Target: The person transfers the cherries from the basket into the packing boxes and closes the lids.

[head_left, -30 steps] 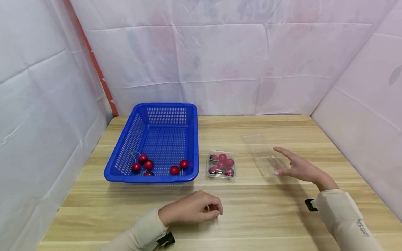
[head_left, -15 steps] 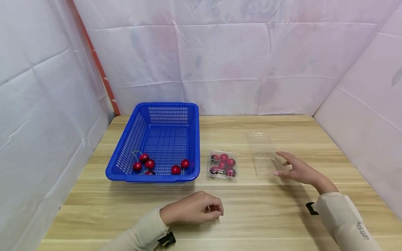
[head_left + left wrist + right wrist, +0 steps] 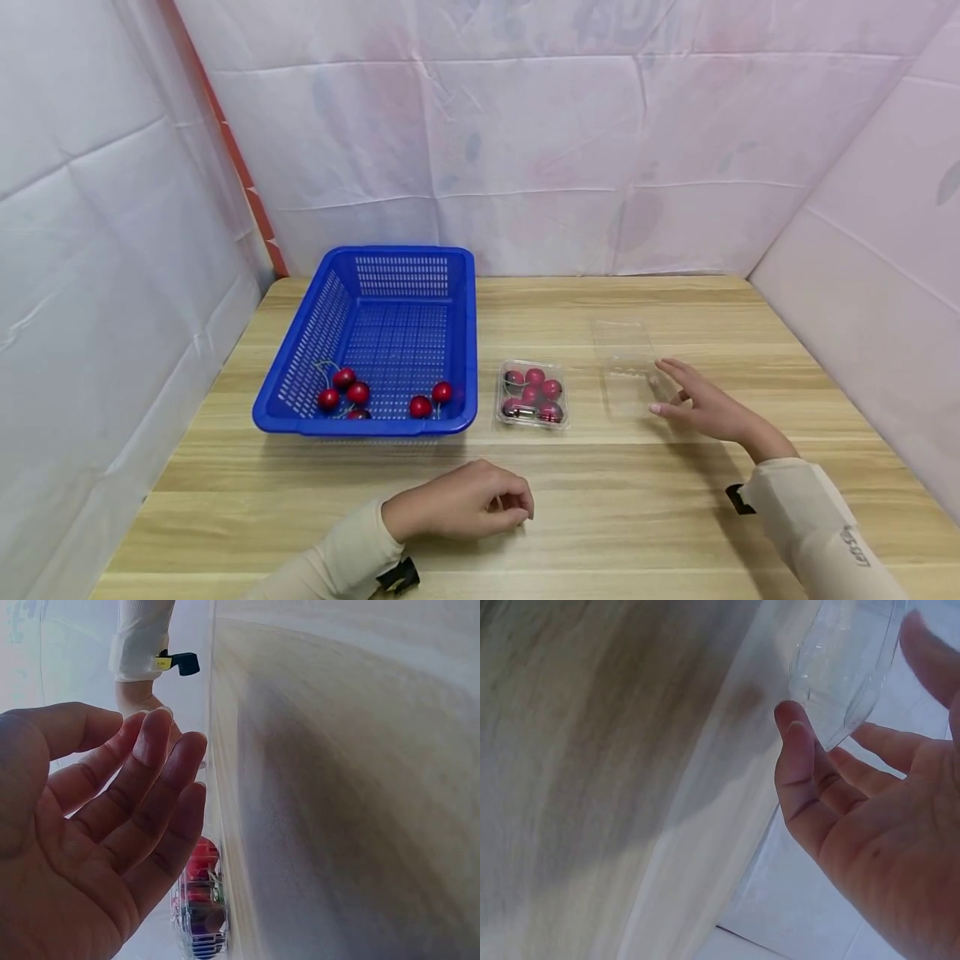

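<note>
An unfilled clear plastic box lies with its lid folded back on the right half of the table. Beside its right edge is my right hand, thumb and fingers spread apart; in the right wrist view some fingers of this hand are at the box, and whether they touch cannot be told. My left hand hangs loosely curled over the front of the table, holding nothing, as the left wrist view of the hand confirms. A clear box of cherries sits in the middle.
A blue plastic basket stands at the left, with several red cherries near its front side. White cloth walls rise behind the table and on both sides.
The unfilled clear box has shifted slightly and now sits straighter than a second ago. My right hand has moved a little left, with its fingers still apart. The left hand is nearly still.
</note>
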Motion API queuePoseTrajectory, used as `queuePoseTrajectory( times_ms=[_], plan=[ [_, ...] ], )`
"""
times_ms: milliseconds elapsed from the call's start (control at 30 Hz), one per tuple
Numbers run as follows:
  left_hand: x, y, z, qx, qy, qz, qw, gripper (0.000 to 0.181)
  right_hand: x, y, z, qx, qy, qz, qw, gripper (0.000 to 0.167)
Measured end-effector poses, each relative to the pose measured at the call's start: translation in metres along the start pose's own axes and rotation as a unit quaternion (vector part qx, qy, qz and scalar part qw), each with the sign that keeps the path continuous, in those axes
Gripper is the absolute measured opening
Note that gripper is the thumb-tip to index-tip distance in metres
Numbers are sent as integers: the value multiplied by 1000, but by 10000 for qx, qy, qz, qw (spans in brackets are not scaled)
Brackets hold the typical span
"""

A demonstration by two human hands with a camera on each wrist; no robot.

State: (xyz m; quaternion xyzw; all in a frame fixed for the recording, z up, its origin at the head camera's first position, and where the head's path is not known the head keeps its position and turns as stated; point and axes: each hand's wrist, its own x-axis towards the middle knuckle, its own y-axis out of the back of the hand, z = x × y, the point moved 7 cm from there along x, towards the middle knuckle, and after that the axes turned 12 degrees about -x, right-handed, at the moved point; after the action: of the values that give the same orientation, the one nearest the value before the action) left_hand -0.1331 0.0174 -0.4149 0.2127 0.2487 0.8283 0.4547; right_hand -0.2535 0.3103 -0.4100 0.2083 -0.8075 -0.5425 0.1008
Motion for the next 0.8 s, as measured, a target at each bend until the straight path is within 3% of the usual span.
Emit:
queuePoseTrajectory(
  times_ms=[400,800],
  plan=[
    [-2,-1,-4,-102,29,-21,9999,9,2,-8,0,60,9,-31,10000,91],
    [-5,1,5,191,-84,5,9998,9,4,-17,-14,-197,207,32,9996,95]
  ],
)
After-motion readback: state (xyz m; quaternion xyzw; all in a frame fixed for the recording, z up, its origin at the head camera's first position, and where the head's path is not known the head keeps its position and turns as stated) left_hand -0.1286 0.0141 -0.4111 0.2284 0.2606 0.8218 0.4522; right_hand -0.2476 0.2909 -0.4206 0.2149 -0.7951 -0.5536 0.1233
